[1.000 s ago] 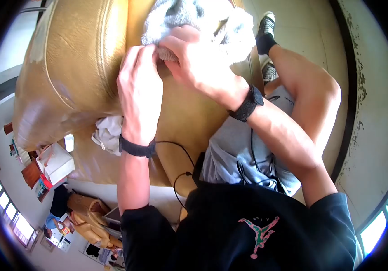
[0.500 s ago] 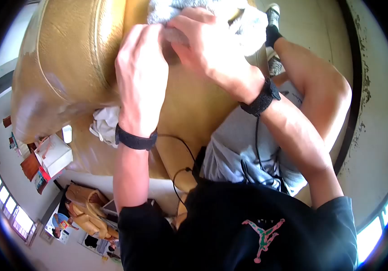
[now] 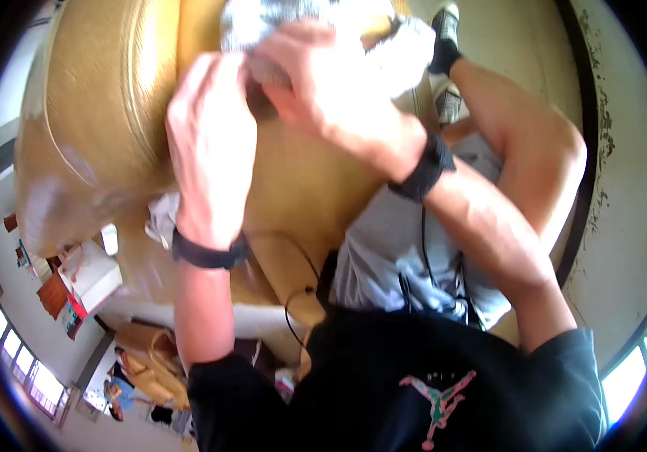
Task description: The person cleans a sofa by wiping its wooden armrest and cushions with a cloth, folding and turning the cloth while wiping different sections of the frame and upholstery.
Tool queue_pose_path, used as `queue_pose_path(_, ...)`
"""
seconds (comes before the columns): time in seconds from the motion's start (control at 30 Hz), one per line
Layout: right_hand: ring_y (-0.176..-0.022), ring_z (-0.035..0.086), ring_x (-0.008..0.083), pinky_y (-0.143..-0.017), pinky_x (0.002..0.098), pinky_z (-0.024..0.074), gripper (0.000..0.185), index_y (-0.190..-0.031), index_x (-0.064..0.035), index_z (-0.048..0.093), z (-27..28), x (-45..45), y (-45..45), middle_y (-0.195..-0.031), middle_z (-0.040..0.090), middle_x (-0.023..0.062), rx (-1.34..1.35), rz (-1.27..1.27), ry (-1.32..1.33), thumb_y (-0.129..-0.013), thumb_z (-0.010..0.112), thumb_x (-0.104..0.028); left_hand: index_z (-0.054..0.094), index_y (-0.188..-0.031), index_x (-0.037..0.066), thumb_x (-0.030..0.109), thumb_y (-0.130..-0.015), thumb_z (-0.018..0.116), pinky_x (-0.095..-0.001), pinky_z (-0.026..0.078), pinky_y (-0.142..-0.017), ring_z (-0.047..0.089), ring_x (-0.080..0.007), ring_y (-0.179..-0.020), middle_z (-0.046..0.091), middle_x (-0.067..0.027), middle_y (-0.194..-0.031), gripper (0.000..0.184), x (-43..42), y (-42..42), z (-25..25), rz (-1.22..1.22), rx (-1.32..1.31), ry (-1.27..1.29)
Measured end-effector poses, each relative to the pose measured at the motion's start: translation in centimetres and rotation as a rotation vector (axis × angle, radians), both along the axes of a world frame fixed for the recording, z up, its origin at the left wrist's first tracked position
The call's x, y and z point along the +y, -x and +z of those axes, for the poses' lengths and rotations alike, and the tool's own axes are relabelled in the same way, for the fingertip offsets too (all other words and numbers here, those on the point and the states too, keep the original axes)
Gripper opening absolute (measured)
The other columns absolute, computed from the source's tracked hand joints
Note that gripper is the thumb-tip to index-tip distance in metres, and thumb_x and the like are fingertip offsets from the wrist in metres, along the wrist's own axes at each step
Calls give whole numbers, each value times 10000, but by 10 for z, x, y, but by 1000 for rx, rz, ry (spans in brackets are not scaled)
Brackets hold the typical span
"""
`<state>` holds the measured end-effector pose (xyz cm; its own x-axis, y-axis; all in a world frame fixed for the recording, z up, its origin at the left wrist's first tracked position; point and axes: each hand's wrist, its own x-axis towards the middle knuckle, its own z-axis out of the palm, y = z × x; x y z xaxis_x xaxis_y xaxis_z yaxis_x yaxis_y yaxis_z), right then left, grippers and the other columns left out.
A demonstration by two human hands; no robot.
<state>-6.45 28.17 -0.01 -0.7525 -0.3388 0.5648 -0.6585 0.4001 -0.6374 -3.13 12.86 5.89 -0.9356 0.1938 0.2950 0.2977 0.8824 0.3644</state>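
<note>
Cloth [image 3: 252, 22], grey and fluffy, lies at the far side of the seat, running left to right in its visible part, with its far edge out of the picture. It is just beyond both hands, and the right hand [image 3: 334, 94] overlaps it most. That hand is curled, with a greyish bunch of the cloth between thumb and fingers. The left hand [image 3: 210, 147] meets it from the left with bent fingers; blur and overlap hide the fingertips, so I cannot tell whether they grip. Toward the right the cloth turns white in the glare.

Beneath is the sofa [image 3: 286, 166], smooth tan leather; to the left, its padded arm [image 3: 105, 83] bulges, creased and seamed. A crumpled white rag [image 3: 163, 218] sits beside the left wrist. Farther left stand a white cup [image 3: 109, 239] and a boxy pale bag [image 3: 93, 275]. On the right are soft grey shorts [image 3: 376, 260] and a dark canvas shoe [image 3: 447, 22].
</note>
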Motion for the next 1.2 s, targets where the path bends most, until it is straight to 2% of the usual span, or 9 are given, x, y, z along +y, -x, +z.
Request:
queue_pose_path(0.27, -867, 665, 339, -776, 434, 554, 104, -902, -36, 708, -9, 5, 1, -876, 662, 139, -13, -37, 72, -838, 741, -110, 703, -1056, -30, -8, -947, 645, -413, 570, -793, 716, -373, -883, 709, -193, -968, 125, 6, 3, -5, -27, 43, -16)
queue_pose_path(0.33, -866, 672, 334, -781, 447, 554, 106, -917, -42, 719, -4, 17, -16, -884, 667, 137, -163, -41, 12, -832, 738, -102, 701, -1049, -33, 1, -955, 638, -412, 570, -785, 711, -377, -875, 708, -194, -965, 118, 19, -16, -1, -3, -13, -21)
queue_pose_path(0.4, -841, 680, 347, -762, 455, 554, 106, -911, -40, 714, -11, 13, -10, -847, 673, 145, 31, -25, 103, -833, 726, -110, 695, -1051, -38, -13, -958, 622, -411, 565, -776, 701, -387, -861, 706, -202, -969, 121, 9, -11, -10, -42, 29, -57)
queue_pose_path(0.6, -818, 678, 339, -743, 455, 554, 129, -928, -58, 727, -9, 16, -6, -865, 673, 121, -120, -79, -3, -831, 732, -143, 682, -1040, -47, -2, -953, 638, -424, 562, -769, 699, -398, -863, 696, -209, -958, 108, 16, -4, 1, -55, 16, -18)
queue_pose_path(0.67, -802, 670, 340, -732, 453, 552, 121, -905, -63, 713, -19, 16, -3, -837, 664, 119, 31, -66, 99, -836, 732, -161, 679, -1049, -57, -19, -952, 628, -418, 560, -766, 698, -399, -864, 699, -215, -968, 115, 16, 2, -3, -64, -45, -42)
queue_pose_path(0.8, -864, 659, 327, -770, 433, 561, 151, -940, -53, 715, -20, 19, 4, -884, 668, 120, -57, -73, 62, -826, 742, -148, 690, -1051, -44, -7, -952, 635, -422, 564, -767, 701, -396, -860, 699, -205, -959, 119, 17, 9, -6, -97, 18, 14)
queue_pose_path(0.93, -856, 667, 327, -764, 444, 555, 95, -908, -54, 705, -16, 22, -10, -899, 679, 120, -46, -92, 58, -848, 725, -124, 687, -1056, -54, -3, -963, 625, -418, 563, -763, 701, -389, -854, 703, -202, -959, 123, 19, 3, -6, -89, -38, 20)
queue_pose_path(1.1, -905, 667, 318, -809, 412, 561, 174, -984, -42, 730, -13, 30, -14, -913, 668, 125, -68, -52, 29, -844, 744, -144, 684, -1033, -37, 22, -972, 619, -420, 565, -765, 703, -383, -857, 691, -202, -943, 107, 25, -7, 4, -56, -124, -19)
queue_pose_path(1.2, -886, 654, 320, -798, 420, 545, 96, -919, -32, 697, -11, 24, -15, -900, 657, 133, -42, -92, 86, -870, 707, -114, 689, -1053, -51, 9, -977, 604, -416, 566, -768, 708, -381, -859, 705, -205, -963, 129, 25, -1, -2, -63, -74, 35)
